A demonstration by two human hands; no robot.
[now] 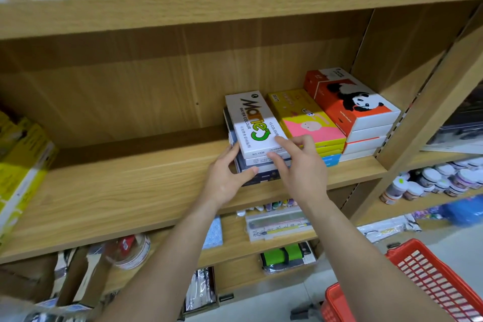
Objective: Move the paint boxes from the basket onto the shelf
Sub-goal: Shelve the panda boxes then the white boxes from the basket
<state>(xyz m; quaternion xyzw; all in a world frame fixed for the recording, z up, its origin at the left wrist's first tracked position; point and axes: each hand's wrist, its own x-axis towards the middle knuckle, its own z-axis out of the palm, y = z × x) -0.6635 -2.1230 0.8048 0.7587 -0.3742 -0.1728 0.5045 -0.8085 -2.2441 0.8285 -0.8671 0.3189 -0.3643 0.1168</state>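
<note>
A white water-colour paint box (252, 123) lies on top of a short stack of dark and white boxes (258, 176) on the wooden shelf (130, 191). My left hand (227, 178) touches the stack's near left corner, fingers on the white box's edge. My right hand (298, 165) rests fingertips on the white box's near right corner. Right of it stand a stack of yellow and pink boxes (308, 117) and a stack of red and white panda boxes (352, 104). The red basket (428, 277) is at the bottom right; its inside is hidden.
The shelf's left half is bare wood up to yellow packages (21, 172) at the far left. A shelf board (183, 8) hangs above. Lower shelves hold tape, pouches and packets. Small paint jars (439, 180) fill the neighbouring unit on the right.
</note>
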